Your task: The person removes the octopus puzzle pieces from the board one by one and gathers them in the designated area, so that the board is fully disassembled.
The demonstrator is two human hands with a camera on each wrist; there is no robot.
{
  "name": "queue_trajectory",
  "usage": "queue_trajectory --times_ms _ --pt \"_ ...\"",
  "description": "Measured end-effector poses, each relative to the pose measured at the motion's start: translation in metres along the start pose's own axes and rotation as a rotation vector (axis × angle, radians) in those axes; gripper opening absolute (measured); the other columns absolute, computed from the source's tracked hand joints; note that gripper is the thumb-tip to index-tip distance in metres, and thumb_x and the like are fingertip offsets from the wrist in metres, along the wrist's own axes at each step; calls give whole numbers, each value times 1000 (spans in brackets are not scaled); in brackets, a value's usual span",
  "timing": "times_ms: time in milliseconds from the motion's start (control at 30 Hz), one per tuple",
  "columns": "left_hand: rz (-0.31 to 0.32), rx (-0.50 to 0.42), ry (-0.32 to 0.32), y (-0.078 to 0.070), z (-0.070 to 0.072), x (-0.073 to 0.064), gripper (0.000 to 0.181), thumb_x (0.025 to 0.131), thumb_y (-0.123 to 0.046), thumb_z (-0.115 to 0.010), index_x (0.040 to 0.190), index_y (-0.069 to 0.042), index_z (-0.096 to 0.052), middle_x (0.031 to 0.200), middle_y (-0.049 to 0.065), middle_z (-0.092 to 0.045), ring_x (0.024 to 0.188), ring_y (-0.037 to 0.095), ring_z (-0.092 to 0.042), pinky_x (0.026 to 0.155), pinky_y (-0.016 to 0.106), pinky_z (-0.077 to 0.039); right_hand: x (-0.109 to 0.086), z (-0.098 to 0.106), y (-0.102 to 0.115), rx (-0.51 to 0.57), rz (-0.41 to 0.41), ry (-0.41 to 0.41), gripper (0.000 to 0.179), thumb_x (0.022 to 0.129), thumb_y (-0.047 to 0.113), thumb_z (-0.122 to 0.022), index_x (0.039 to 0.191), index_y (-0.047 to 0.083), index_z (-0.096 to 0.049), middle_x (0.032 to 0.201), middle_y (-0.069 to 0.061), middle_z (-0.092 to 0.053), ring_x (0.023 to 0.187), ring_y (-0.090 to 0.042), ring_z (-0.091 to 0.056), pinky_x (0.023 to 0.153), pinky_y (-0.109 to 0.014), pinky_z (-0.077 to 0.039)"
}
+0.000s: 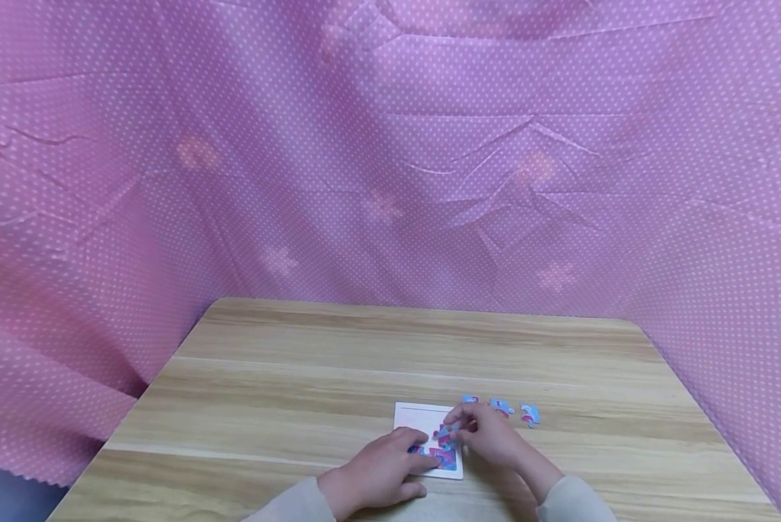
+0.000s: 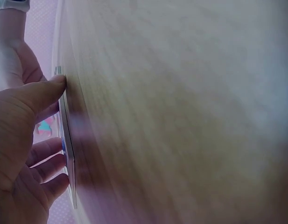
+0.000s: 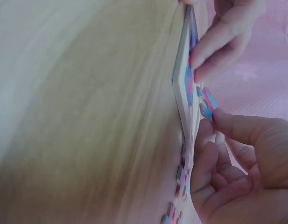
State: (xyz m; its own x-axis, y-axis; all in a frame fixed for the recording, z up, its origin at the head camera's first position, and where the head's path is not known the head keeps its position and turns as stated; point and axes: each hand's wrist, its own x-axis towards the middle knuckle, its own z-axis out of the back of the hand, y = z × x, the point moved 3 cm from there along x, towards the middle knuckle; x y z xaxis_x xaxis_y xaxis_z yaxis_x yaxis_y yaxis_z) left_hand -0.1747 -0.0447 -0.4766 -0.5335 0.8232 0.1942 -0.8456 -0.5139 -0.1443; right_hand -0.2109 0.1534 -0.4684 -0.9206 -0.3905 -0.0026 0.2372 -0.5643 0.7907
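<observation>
A small white-framed puzzle board [image 1: 406, 414] lies on the table, with blue and pink jigsaw pieces [image 1: 447, 460] fitted along its near side. My left hand [image 1: 380, 467] rests across the board's left and near part, its fingers fairly straight and touching the pieces. In the left wrist view the thumb [image 2: 48, 93] lies at the board's edge. Over the board's right side, my right hand [image 1: 491, 436] pinches a blue and pink puzzle piece [image 3: 207, 111] between thumb and fingertips. That piece is tilted, raised just off the board in the right wrist view.
Several loose puzzle pieces [image 1: 501, 407] lie on the table past the board's far right corner, partly behind the right hand. The wood-grain table [image 1: 299, 377] has a pink dotted cloth [image 1: 390, 159] hanging behind it and at both sides.
</observation>
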Motion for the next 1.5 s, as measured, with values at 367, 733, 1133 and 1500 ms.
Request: queue_trajectory --times_ms 367,733,1133,1500 --pt "-7 16 -6 -1 4 0 41 87 -41 -66 125 -28 -64 127 10 -55 118 20 -49 95 30 -44 -17 28 -19 39 -4 -75 18 83 6 -70 101 6 -68 91 -2 -66 80 -18 -62 68 -25 -52" --pt "-3 19 -4 -1 2 -1 40 87 -41 -67 124 -29 -65 126 9 -55 118 19 -49 95 29 -43 -39 54 -40 70 -40 -93 19 83 1 -67 102 0 -66 94 -9 -66 80 -20 -62 65 -27 -53" --pt "30 -17 30 -2 4 -2 41 87 -41 -67 126 -29 -64 128 10 -54 120 20 -48 96 31 -43 -60 75 -61 84 -118 -88 22 84 4 -67 105 -1 -65 92 -10 -66 84 -25 -62 64 -29 -54" --pt "49 -51 58 -2 5 -1 38 88 -39 -67 125 -28 -65 128 9 -53 120 19 -48 96 31 -43 -68 87 -72 64 -174 -95 23 82 7 -70 103 -2 -65 88 -7 -66 76 -18 -61 58 -28 -52"
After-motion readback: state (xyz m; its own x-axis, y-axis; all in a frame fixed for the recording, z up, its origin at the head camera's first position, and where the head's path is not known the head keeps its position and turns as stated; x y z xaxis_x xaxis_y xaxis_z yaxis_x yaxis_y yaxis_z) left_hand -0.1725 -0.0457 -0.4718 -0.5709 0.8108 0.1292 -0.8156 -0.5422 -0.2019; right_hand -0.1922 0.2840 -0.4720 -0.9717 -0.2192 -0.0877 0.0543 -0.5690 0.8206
